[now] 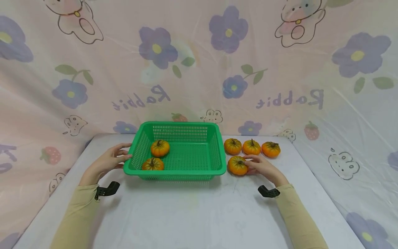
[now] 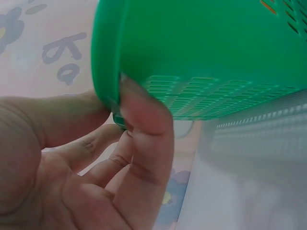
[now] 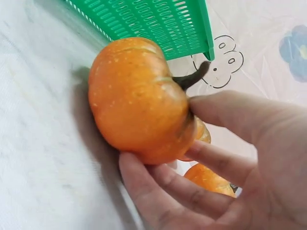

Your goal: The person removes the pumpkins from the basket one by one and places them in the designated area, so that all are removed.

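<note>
Right of centre, gripped in half-curled right hand (image 1: pixel 264 168): front pumpkin (image 1: pixel 237 166) — squat, no clear long axis, left of palm, just beside green basket (image 1: pixel 186 172). Left of centre, well apart from pumpkin: left hand (image 1: pixel 107 162), pinching basket rim (image 2: pixel 105 48). Beyond, in basket's left side: two pumpkins (image 1: pixel 160 148). Farthest, right of basket — three pumpkins (image 1: pixel 251 148) in row.

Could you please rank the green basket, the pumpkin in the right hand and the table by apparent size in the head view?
Largest to smallest:
1. Table
2. Green basket
3. Pumpkin the right hand grips
</note>
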Demonstrator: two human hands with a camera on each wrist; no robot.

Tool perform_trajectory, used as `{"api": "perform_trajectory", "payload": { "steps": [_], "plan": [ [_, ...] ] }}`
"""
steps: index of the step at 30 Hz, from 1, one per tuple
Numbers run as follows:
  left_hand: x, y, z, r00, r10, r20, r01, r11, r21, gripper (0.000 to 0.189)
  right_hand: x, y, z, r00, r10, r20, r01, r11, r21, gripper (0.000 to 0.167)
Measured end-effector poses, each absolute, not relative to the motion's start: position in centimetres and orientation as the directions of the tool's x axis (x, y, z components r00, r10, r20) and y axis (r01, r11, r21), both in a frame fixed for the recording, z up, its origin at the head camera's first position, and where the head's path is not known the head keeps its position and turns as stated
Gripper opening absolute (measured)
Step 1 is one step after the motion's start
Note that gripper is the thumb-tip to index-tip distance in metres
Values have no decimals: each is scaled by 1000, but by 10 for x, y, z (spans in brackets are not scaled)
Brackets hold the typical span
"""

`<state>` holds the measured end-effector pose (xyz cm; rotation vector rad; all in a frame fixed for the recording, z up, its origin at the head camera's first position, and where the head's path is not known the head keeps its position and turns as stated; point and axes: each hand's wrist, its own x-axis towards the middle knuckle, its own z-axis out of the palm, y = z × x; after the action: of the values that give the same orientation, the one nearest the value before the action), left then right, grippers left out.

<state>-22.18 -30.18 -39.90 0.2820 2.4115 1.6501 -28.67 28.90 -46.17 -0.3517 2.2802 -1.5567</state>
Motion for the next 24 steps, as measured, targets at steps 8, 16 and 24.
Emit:
{"api": "perform_trajectory", "payload": {
  "steps": [8, 16, 24],
  "plan": [
    [-222, -299, -399, -961, 268, -63, 40, 363, 931, 69, -284, 289, -452, -908, -394, -139, -25, 384, -923, 48],
    [-226, -301, -401, -964, 256, -69, 33, 374, 927, 68, -285, 293, -429, -906, -388, -166, -25, 443, -896, 52],
    [-223, -302, -399, -963, 258, -76, 28, 376, 926, 67, -287, 292, -396, -905, -406, -125, -78, 449, -890, 56]
  ]
}}
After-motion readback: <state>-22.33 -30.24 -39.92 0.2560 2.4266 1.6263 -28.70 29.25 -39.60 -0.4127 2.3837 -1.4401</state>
